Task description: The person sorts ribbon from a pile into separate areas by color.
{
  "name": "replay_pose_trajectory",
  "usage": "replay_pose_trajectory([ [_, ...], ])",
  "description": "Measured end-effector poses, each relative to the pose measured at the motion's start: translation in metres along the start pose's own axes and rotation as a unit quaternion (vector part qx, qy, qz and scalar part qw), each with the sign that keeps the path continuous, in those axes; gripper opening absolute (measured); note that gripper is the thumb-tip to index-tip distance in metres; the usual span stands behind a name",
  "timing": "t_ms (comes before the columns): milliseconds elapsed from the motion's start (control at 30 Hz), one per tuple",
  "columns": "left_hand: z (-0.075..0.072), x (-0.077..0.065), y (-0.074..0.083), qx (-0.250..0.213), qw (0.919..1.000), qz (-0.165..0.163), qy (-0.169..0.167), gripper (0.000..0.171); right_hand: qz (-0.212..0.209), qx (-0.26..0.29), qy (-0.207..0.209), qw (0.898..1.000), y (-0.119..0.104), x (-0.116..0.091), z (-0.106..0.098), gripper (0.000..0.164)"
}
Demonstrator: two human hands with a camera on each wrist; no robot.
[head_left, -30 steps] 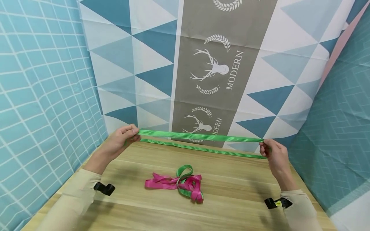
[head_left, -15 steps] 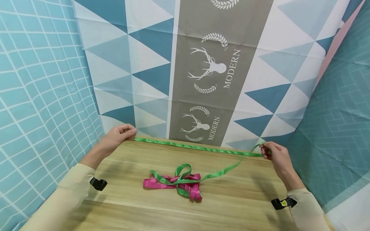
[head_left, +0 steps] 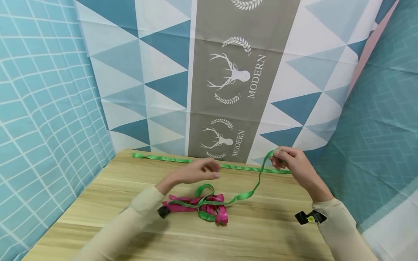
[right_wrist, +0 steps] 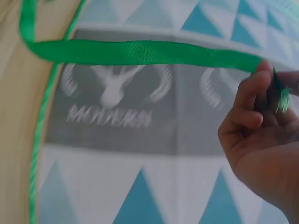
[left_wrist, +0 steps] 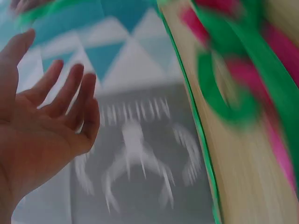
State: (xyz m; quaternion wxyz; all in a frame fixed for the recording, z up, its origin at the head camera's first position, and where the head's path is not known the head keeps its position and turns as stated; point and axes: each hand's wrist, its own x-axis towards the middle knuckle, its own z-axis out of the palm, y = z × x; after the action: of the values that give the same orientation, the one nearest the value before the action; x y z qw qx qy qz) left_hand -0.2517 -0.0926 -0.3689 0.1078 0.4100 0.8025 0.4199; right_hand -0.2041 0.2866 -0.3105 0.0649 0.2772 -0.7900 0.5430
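My right hand (head_left: 295, 166) pinches the frayed end of a green ribbon (head_left: 245, 195) between thumb and fingers. From there the ribbon hangs down to a tangled pile and lies across it. Bright pink ribbon (head_left: 222, 214) makes up most of that pile, with green loops among it. My left hand (head_left: 194, 171) is above and behind the pile, holding nothing, its fingers loosely bent and apart in the left wrist view. Along the back edge of the table a second green ribbon (head_left: 163, 158) lies stretched out, partly hidden behind the left hand.
The wooden table (head_left: 261, 232) meets a patterned cloth backdrop (head_left: 166, 108) at its far edge. A blue grid-patterned cloth (head_left: 49, 108) hangs at the left and a teal cloth (head_left: 385, 119) at the right. Each wrist bears a small black camera (head_left: 310, 217).
The left hand let go of the ribbon stretched between both hands, whose loose length dropped onto the pile. It then moved right toward the middle. The right hand, still pinching its end, shifted slightly left.
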Motion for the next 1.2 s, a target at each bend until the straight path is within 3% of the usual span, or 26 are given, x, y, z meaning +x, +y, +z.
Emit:
replay_pose_trajectory([
  [167,0.047,0.044,0.033,0.028,0.9981,0.051,-0.023,0.057,-0.047,0.063,-0.064,0.995,-0.027,0.009,0.019,0.036],
  [233,0.059,0.052,0.041,0.004,0.9966,0.072,-0.041,0.051,-0.051,0.074,-0.071,0.993,-0.032,0.008,0.024,0.035],
  [333,0.069,0.052,0.047,-0.071,0.9917,0.089,-0.061,0.035,-0.054,0.077,-0.064,0.994,-0.031,0.003,0.025,0.035],
  [433,0.068,0.041,0.047,-0.113,0.9886,0.083,-0.054,0.024,-0.05,0.082,-0.036,0.995,-0.026,-0.004,0.018,0.035],
  [633,0.051,0.011,0.044,-0.099,0.9923,0.065,-0.037,0.024,-0.025,0.106,0.023,0.994,-0.012,-0.023,-0.008,0.037],
  [833,0.021,-0.014,0.032,-0.087,0.9942,0.049,-0.038,0.022,0.007,0.172,0.084,0.981,0.003,-0.032,-0.032,0.035],
  [933,0.011,-0.026,0.023,-0.075,0.9967,0.019,-0.024,0.021,0.019,0.197,0.104,0.975,0.008,-0.034,-0.04,0.033],
  [1000,0.008,-0.033,0.018,-0.094,0.9954,-0.003,-0.017,0.023,0.026,0.207,0.11,0.972,0.011,-0.035,-0.043,0.031],
  [1100,0.008,-0.041,0.012,-0.174,0.9838,-0.04,-0.012,0.033,0.038,0.205,0.12,0.97,0.016,-0.036,-0.046,0.031],
  [1200,0.008,-0.048,0.007,-0.263,0.9629,-0.061,-0.013,0.041,0.063,0.198,0.132,0.969,0.022,-0.036,-0.048,0.032],
])
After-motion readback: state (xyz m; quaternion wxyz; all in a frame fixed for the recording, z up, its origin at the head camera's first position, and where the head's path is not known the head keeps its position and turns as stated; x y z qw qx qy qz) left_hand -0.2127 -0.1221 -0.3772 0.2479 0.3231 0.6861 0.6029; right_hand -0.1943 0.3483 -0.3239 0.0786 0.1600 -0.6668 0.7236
